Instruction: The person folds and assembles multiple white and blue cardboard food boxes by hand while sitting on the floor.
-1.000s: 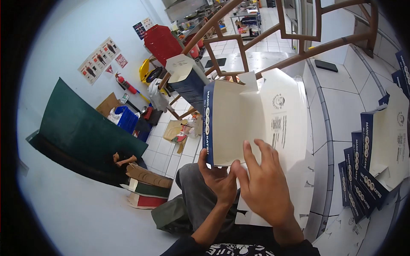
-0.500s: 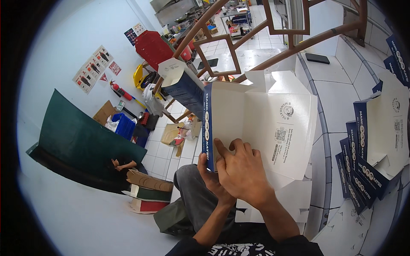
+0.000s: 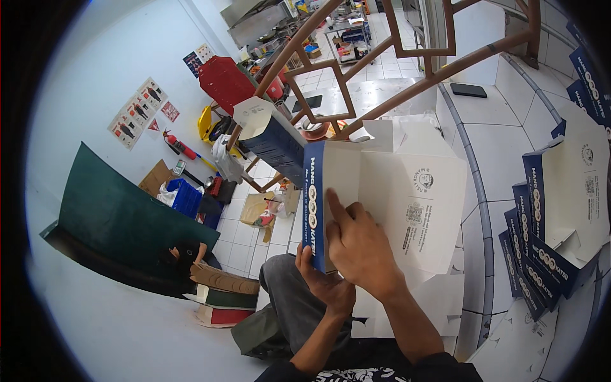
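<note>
A partly folded cardboard box (image 3: 388, 178), blue outside and white inside, stands open in front of me with its printed white flap spread to the right. My left hand (image 3: 326, 286) grips its lower left corner, fingers against the blue side. Inside, my right hand (image 3: 363, 251) has its index finger stretched out against the white side wall; its other fingers are loosely curled and hold nothing. Below the box lies a flat white cardboard sheet (image 3: 407, 315). Just beyond its left side stands an upright blue box (image 3: 273, 143), its top open.
Several blue box blanks (image 3: 531, 274) lie overlapping on the tiled steps at right, with more farther back. A dark phone (image 3: 469, 90) rests on a step. Brown metal railing (image 3: 414, 83) crosses ahead. At left, another person (image 3: 191, 254) is partly visible by a dark green panel (image 3: 121, 204).
The box has tilted more upright and sits slightly lower in view. My right index finger has straightened and pushed farther up along the inner side wall. My left hand keeps its hold.
</note>
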